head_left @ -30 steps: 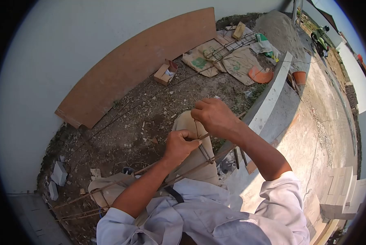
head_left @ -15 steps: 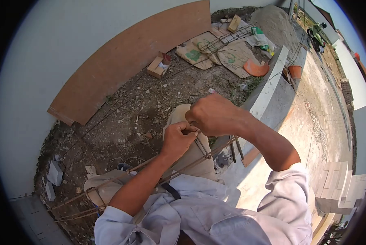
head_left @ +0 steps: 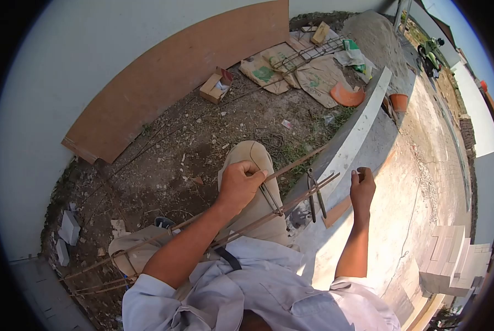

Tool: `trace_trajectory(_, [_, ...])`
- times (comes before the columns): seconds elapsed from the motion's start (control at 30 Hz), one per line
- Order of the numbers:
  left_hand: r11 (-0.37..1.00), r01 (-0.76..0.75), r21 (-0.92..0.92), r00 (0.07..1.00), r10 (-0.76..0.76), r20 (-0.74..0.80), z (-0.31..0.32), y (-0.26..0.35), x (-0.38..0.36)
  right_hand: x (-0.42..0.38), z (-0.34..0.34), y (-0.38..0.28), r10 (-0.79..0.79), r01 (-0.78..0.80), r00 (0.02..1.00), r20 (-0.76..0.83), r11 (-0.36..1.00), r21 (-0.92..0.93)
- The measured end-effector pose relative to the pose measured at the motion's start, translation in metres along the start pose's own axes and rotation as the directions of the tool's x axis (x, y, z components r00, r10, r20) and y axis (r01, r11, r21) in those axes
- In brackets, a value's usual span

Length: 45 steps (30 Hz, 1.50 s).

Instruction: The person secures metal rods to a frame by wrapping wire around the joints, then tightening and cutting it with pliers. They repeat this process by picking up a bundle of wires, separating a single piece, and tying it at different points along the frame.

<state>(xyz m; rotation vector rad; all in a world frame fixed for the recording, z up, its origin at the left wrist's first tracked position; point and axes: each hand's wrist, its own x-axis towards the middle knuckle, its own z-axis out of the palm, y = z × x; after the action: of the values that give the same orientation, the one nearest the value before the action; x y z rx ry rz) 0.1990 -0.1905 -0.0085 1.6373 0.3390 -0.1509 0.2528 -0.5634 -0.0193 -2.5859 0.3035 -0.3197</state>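
Note:
A narrow rebar cage [head_left: 252, 225] of long thin bars and stirrups lies across the person's lap. My left hand [head_left: 240, 186] is closed on the rebar of its upper side, thumb and fingers pinching where a stirrup [head_left: 271, 199] meets the long bar. My right hand [head_left: 362, 190] is raised to the right, apart from the cage, with its fingers curled in. Whatever it may hold is too small to see. Between the two hands, dark-handled pincers [head_left: 313, 205] hang over the cage's lower bars, jaws up and handles down.
A brown board [head_left: 175, 71] leans on the white wall. Beyond my knees lie an open carton [head_left: 216, 88], flattened sacks [head_left: 316, 77] and another rebar cage [head_left: 307, 55]. A low concrete beam [head_left: 362, 118] runs along the right. Pale blocks [head_left: 448, 259] are stacked lower right.
My right hand has moved away from my left hand, to the right and slightly down. My left hand keeps its place on the rebar. The pincers now show more fully.

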Motion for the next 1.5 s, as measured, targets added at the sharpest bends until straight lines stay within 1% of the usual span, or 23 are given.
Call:
trace_trajectory(0.03, [1.0,0.019,-0.016,0.999,-0.018,0.039,-0.002,0.001,-0.001,-0.012,0.028,0.038,0.055,-0.024,0.979,0.199,0.987,-0.156])
trace_trajectory(0.1, [0.993,-0.103,0.056,0.994,0.101,0.048,-0.006,-0.001,-0.004,-0.047,0.081,0.09,0.031,0.068,0.917,0.397,0.97,-0.234])
trace_trajectory(0.17, [0.964,-0.196,0.178,0.979,0.184,0.083,-0.01,0.003,-0.01,-0.072,0.105,0.091,0.153,0.036,0.851,0.502,0.938,-0.346])
trace_trajectory(0.23, [0.897,-0.276,0.345,0.959,0.233,0.159,-0.015,0.017,-0.016,-0.071,0.107,0.092,0.147,0.025,0.847,0.511,0.949,-0.314])
trace_trajectory(0.27, [0.898,-0.241,0.367,0.968,0.195,0.159,-0.014,0.019,-0.015,-0.07,0.106,0.094,0.149,0.014,0.846,0.512,0.954,-0.301])
trace_trajectory(0.33, [0.896,-0.184,0.405,0.978,0.124,0.169,-0.011,0.023,-0.012,-0.071,0.091,0.077,0.101,0.105,0.8,0.592,0.947,-0.303])
trace_trajectory(0.43, [0.79,-0.251,0.56,0.962,0.14,0.233,-0.011,0.03,-0.01,-0.075,0.095,0.081,0.083,0.151,0.78,0.62,0.937,-0.315])
trace_trajectory(0.57, [0.81,-0.281,0.515,0.955,0.184,0.232,-0.012,0.033,-0.016,-0.08,0.111,0.106,-0.034,0.262,0.841,0.539,0.899,-0.351])
trace_trajectory(0.6, [0.812,-0.281,0.511,0.955,0.186,0.229,-0.012,0.032,-0.016,-0.082,0.109,0.107,0.132,0.028,0.821,0.556,0.962,-0.27])
trace_trajectory(0.63, [0.815,-0.283,0.506,0.955,0.191,0.227,-0.012,0.032,-0.015,-0.082,0.106,0.108,0.288,-0.216,0.759,0.584,0.957,-0.191])
trace_trajectory(0.67, [0.817,-0.283,0.502,0.955,0.193,0.225,-0.013,0.031,-0.014,-0.081,0.103,0.108,0.417,-0.447,0.663,0.621,0.887,-0.119])
trace_trajectory(0.77, [0.846,-0.246,0.473,0.964,0.163,0.212,-0.017,0.028,-0.012,-0.095,0.064,0.085,0.409,-0.663,0.673,0.616,0.703,0.257])
trace_trajectory(0.83, [0.883,-0.186,0.431,0.971,0.099,0.216,-0.02,0.03,-0.014,-0.093,0.033,0.061,0.336,-0.56,0.798,0.501,0.722,0.407])
trace_trajectory(0.87, [0.88,-0.192,0.434,0.974,0.115,0.197,-0.019,0.026,-0.015,-0.09,0.014,0.045,0.282,-0.437,0.88,0.384,0.798,0.416])
trace_trajectory(0.9, [0.875,-0.205,0.438,0.974,0.137,0.181,-0.017,0.021,-0.014,-0.079,0.002,0.054,0.091,-0.177,0.961,0.26,0.927,0.331])
trace_trajectory(1.0, [0.89,-0.224,0.398,0.972,0.176,0.152,-0.012,0.016,-0.014,-0.042,-0.051,0.007,-0.126,0.077,0.974,0.189,0.966,0.248])
trace_trajectory(1.03, [0.899,-0.226,0.374,0.972,0.184,0.144,-0.01,0.015,-0.014,-0.031,-0.078,-0.037,-0.222,0.196,0.929,0.296,0.974,0.114])
trace_trajectory(1.07, [0.905,-0.227,0.361,0.972,0.188,0.14,-0.007,0.013,-0.013,-0.026,-0.088,-0.068,-0.332,0.332,0.906,0.262,0.942,0.045])
trace_trajectory(1.1, [0.91,-0.225,0.348,0.973,0.191,0.131,-0.005,0.009,-0.012,-0.019,-0.094,-0.097,-0.516,0.536,0.815,0.262,0.844,-0.007])
trace_trajectory(1.13, [0.915,-0.221,0.337,0.974,0.191,0.119,-0.004,0.007,-0.012,-0.013,-0.104,-0.125,-0.539,0.629,0.75,0.385,0.76,-0.161])
trace_trajectory(1.2, [0.923,-0.165,0.349,0.984,0.129,0.124,-0.006,0.017,-0.014,-0.001,-0.101,-0.164,-0.61,0.778,0.626,0.486,0.529,-0.339])
trace_trajectory(1.3, [0.924,-0.144,0.354,0.986,0.103,0.133,-0.008,0.021,-0.016,0.022,-0.081,-0.2,-0.728,0.893,0.407,0.552,0.189,-0.409])
trace_trajectory(1.5, [0.936,-0.104,0.337,0.99,0.064,0.13,-0.011,0.022,-0.028,0.051,-0.044,-0.236,-0.748,0.899,0.164,0.643,-0.156,-0.41])
